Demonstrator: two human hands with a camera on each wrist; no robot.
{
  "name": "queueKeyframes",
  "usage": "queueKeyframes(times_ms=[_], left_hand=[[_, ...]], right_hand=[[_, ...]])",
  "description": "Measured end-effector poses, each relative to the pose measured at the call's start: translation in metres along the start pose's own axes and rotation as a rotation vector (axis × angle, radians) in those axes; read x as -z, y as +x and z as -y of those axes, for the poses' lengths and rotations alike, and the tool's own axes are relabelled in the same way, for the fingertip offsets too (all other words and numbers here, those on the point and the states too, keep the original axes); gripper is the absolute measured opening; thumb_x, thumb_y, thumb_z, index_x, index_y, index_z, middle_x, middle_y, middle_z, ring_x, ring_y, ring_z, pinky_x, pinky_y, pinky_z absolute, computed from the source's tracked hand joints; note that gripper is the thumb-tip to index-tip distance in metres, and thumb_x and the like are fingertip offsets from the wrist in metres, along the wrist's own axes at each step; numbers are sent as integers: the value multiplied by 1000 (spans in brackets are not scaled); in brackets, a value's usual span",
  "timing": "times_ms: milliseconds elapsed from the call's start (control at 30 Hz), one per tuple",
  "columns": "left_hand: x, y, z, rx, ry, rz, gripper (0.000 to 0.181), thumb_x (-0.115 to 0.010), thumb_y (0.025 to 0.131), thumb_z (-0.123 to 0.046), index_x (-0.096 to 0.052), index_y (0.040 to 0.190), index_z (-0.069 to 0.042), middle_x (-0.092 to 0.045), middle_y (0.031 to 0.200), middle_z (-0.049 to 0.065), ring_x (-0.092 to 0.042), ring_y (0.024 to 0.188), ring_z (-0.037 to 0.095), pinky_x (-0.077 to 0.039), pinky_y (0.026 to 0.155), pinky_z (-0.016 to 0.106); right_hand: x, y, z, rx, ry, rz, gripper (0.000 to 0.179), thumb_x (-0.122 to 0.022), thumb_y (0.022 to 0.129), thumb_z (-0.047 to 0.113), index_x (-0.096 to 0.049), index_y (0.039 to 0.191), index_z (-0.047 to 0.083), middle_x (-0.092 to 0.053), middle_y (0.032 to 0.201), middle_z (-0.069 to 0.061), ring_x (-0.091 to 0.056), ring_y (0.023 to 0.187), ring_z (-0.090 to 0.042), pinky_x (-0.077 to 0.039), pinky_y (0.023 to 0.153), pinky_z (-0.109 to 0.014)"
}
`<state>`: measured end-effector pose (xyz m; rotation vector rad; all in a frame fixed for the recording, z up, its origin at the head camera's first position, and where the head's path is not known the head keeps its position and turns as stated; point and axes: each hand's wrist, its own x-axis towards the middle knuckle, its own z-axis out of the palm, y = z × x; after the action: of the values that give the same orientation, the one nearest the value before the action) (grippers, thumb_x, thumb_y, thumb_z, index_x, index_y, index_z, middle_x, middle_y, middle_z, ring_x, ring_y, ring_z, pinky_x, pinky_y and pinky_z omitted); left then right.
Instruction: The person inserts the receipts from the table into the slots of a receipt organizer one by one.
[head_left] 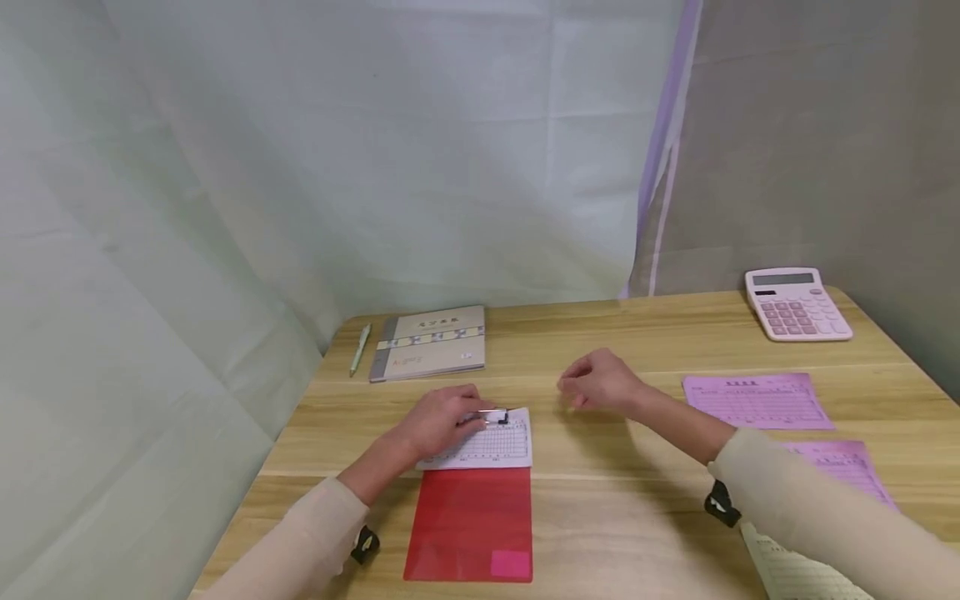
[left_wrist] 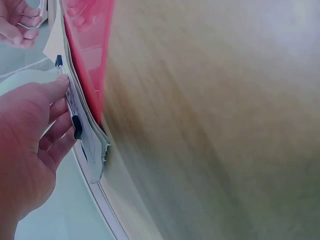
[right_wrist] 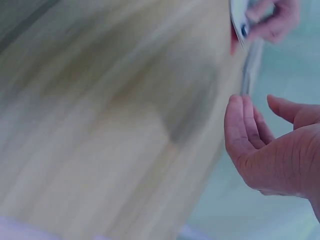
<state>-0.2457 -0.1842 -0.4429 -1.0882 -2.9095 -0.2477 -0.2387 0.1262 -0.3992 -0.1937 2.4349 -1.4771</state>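
In the head view my left hand (head_left: 442, 421) is at the top edge of a white printed form pad (head_left: 498, 450). Its thumb and fingers pinch a silver metal clip with black ends (left_wrist: 71, 100) on that edge, the thumb on the clip in the left wrist view. Beneath the pad, a red plastic sheet (head_left: 471, 517) extends toward me, a pink patch at its lower corner. My right hand (head_left: 603, 382) hovers over the table to the right of the pad, fingers loosely bent, and holds nothing; the right wrist view shows thumb and fingers apart.
Behind my left hand lie a beige booklet (head_left: 435, 342) and a green pen (head_left: 361, 350). A pink calculator (head_left: 798, 304) stands at the back right. Two pink forms (head_left: 757, 400) and a yellow sheet (head_left: 795, 571) lie on the right, partly under my right arm. Pale curtains enclose the table.
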Motion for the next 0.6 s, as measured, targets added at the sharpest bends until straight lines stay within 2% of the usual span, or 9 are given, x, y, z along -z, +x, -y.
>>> queueKeyframes(times_ms=[167,333,467,600], left_hand=[[1,-2,-2,19,-16,16,36,-74,103,-32,-75,136,-17,-64,109,-7,-55,90,9,-51,81,29],[5,-2,-4,29,-44,45,44,-74,102,-33,-69,142,-15,-64,115,-4,-56,95,11,-52,85,33],[6,-1,-3,46,-70,64,47,-75,102,-33,-68,144,-15,-66,123,-1,-59,103,14,-54,92,37],[5,-1,-1,60,-99,58,47,-77,101,-32,-68,144,-16,-67,131,1,-62,114,18,-53,101,42]], right_hand=[[47,-14,-4,38,-54,-12,42,-68,105,18,-64,135,-11,-72,125,-23,-69,109,-38,-56,97,-49],[97,-30,-14,48,-134,-44,53,-66,106,27,-57,145,-8,-65,139,-25,-60,128,-46,-47,107,-57],[134,-44,-30,56,-205,-88,58,-65,108,30,-53,149,-9,-61,144,-27,-55,134,-50,-42,110,-64],[167,-57,-51,65,-298,-127,60,-64,108,32,-51,149,-10,-59,144,-31,-57,131,-52,-44,106,-66]])
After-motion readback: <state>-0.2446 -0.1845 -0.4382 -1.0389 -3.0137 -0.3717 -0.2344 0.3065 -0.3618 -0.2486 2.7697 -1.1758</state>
